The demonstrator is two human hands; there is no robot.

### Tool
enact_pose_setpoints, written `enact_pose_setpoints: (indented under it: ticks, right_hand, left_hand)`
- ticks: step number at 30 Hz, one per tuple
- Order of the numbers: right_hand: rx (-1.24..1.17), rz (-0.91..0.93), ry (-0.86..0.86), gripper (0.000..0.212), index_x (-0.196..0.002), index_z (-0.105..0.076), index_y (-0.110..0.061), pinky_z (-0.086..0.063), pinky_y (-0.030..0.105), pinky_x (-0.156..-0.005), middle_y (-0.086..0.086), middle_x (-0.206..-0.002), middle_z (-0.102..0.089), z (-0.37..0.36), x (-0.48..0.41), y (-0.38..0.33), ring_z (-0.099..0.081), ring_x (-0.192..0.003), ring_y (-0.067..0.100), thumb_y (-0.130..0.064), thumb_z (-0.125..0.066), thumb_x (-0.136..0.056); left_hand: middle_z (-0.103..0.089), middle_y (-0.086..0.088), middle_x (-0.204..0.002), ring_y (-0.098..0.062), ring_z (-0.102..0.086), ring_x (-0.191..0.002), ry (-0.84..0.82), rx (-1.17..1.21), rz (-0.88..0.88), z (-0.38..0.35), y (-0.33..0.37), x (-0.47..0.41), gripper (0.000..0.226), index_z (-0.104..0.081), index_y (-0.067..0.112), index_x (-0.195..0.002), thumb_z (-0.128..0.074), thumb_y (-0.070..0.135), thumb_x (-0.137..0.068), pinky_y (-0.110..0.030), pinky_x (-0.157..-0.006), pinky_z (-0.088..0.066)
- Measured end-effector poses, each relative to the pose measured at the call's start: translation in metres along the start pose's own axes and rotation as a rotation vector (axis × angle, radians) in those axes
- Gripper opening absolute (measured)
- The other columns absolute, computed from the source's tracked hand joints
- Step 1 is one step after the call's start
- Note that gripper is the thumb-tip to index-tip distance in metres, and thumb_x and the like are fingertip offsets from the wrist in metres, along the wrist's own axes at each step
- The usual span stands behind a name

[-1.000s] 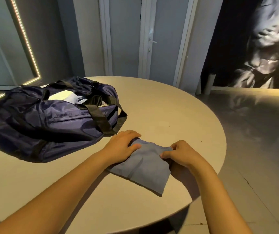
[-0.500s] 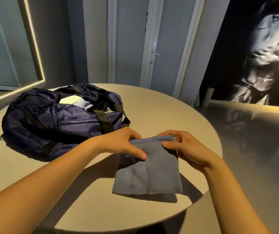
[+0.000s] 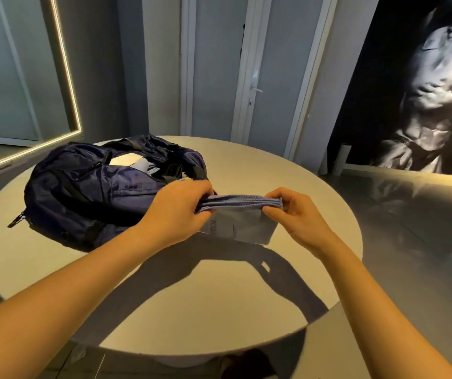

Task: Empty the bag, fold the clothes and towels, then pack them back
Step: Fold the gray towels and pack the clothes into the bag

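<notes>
Both forearms reach forward from the lower edge of the view, bare and slightly bent at the wrists. The left hand (image 3: 181, 209) curls its fingers over one end of the folded blue-grey cloth (image 3: 242, 228), thumb on the near side, and grips it. The right hand (image 3: 294, 214) pinches the other end between curled fingers and thumb. The cloth's stitched top edge shows several stacked layers stretched between the two hands, and the rest hangs below as a smooth flat panel with a small printed mark near the left hand.

The cloth is held just to the right of the dark navy nylon duffel bag (image 3: 88, 192), almost touching the bag's near end. The bag is soft and slumped, with a glossy creased shell, black webbing straps and a zip pull on its left end. Its top gapes open, and inside lies a pale white folded item (image 3: 143, 164); what else it holds is too dark to tell. Under the bag is a round, smooth beige table (image 3: 219, 318), which carries the arms' shadows.
</notes>
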State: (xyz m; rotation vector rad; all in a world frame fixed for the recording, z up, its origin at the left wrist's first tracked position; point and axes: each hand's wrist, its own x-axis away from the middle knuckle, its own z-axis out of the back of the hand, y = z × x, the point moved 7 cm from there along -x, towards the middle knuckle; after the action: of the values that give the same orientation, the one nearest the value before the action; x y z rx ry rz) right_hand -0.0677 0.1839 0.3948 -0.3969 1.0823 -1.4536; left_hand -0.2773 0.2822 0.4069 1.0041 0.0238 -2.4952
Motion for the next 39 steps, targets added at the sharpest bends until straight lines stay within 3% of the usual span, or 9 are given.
enact_pose_setpoints:
  ticks: [4,10,15,17,21,27,30,34,39]
  right_hand:
    - [0.031,-0.006,-0.095,0.005,-0.099,-0.070,-0.013,-0.052,0.033,-0.078,0.000,-0.093,-0.070,-0.024,0.044,0.023,-0.064,-0.089,0.020,-0.013,-0.066,-0.098]
    - [0.042,-0.032,-0.160,0.005,-0.095,-0.065,-0.020,-0.048,0.026,-0.073,-0.006,-0.090,-0.067,-0.052,0.103,0.045,-0.062,-0.085,0.013,-0.017,-0.069,-0.095]
    - [0.260,0.012,-0.137,0.054,-0.133,-0.052,-0.046,-0.045,0.015,-0.097,-0.031,-0.124,-0.062,-0.066,0.128,0.057,-0.057,-0.117,-0.004,-0.057,-0.073,-0.085]
    - [0.374,0.097,-0.078,0.049,-0.132,-0.055,-0.045,-0.043,0.014,-0.097,-0.029,-0.122,-0.062,-0.067,0.130,0.053,-0.055,-0.115,-0.003,-0.065,-0.061,-0.088]
    - [0.372,0.173,0.040,0.039,-0.112,-0.067,-0.035,-0.045,0.010,-0.085,-0.017,-0.107,-0.068,-0.064,0.127,0.046,-0.058,-0.098,0.001,-0.064,-0.044,-0.098]
    - [0.410,0.086,0.066,0.035,-0.098,-0.061,-0.034,-0.047,0.033,-0.063,-0.014,-0.081,-0.064,-0.060,0.111,0.054,-0.057,-0.073,0.011,-0.060,-0.038,-0.099]
    - [0.413,0.033,0.113,0.042,-0.102,-0.062,-0.031,-0.048,0.035,-0.061,-0.010,-0.082,-0.066,-0.058,0.102,0.055,-0.059,-0.071,0.013,-0.063,-0.034,-0.101]
    - [0.403,-0.053,0.162,0.033,-0.097,-0.059,-0.028,-0.049,0.030,-0.062,-0.010,-0.081,-0.066,-0.060,0.085,0.057,-0.060,-0.070,0.010,-0.052,-0.037,-0.102]
    - [0.343,-0.168,0.271,0.027,-0.095,-0.060,-0.023,-0.053,0.040,-0.066,-0.007,-0.079,-0.067,-0.064,0.070,0.071,-0.062,-0.071,0.011,-0.041,-0.044,-0.105]
  left_hand:
    - [-0.064,0.007,-0.091,-0.019,-0.056,-0.081,-0.190,-0.006,-0.021,-0.028,0.001,0.052,0.022,-0.060,0.028,-0.101,-0.068,0.045,-0.091,-0.038,-0.068,-0.048]
    - [-0.067,0.014,-0.098,-0.012,-0.057,-0.083,-0.368,0.158,0.036,-0.042,0.004,0.109,0.021,-0.055,0.036,-0.102,-0.064,0.052,-0.092,-0.035,-0.070,-0.051]
    - [-0.068,0.020,-0.104,-0.005,-0.061,-0.087,-0.384,0.248,0.071,-0.044,0.001,0.126,0.028,-0.056,0.040,-0.113,-0.048,0.061,-0.096,-0.033,-0.072,-0.052]
    - [-0.069,0.019,-0.105,-0.006,-0.062,-0.088,-0.382,0.258,0.088,-0.044,0.000,0.127,0.037,-0.059,0.039,-0.114,-0.040,0.066,-0.097,-0.033,-0.073,-0.052]
    - [-0.068,0.017,-0.094,-0.009,-0.060,-0.079,-0.355,0.269,0.140,-0.042,-0.004,0.120,0.032,-0.057,0.038,-0.107,-0.038,0.062,-0.099,-0.037,-0.067,-0.049]
    - [-0.066,0.012,-0.087,-0.012,-0.058,-0.073,-0.271,0.212,0.228,-0.046,-0.003,0.106,0.026,-0.052,0.032,-0.097,-0.039,0.053,-0.103,-0.035,-0.058,-0.043]
    - [-0.066,0.008,-0.084,-0.013,-0.058,-0.071,-0.220,0.164,0.283,-0.052,-0.003,0.098,0.017,-0.051,0.032,-0.099,-0.041,0.044,-0.107,-0.028,-0.058,-0.035]
    - [-0.068,0.004,-0.084,-0.017,-0.060,-0.072,-0.155,0.114,0.385,-0.063,-0.007,0.090,0.021,-0.054,0.026,-0.102,-0.040,0.041,-0.108,-0.032,-0.062,-0.044]
    - [-0.069,0.001,-0.101,-0.019,-0.061,-0.087,-0.187,0.190,0.571,-0.086,-0.023,0.079,0.024,-0.058,0.022,-0.111,-0.042,0.039,-0.108,-0.032,-0.073,-0.047]
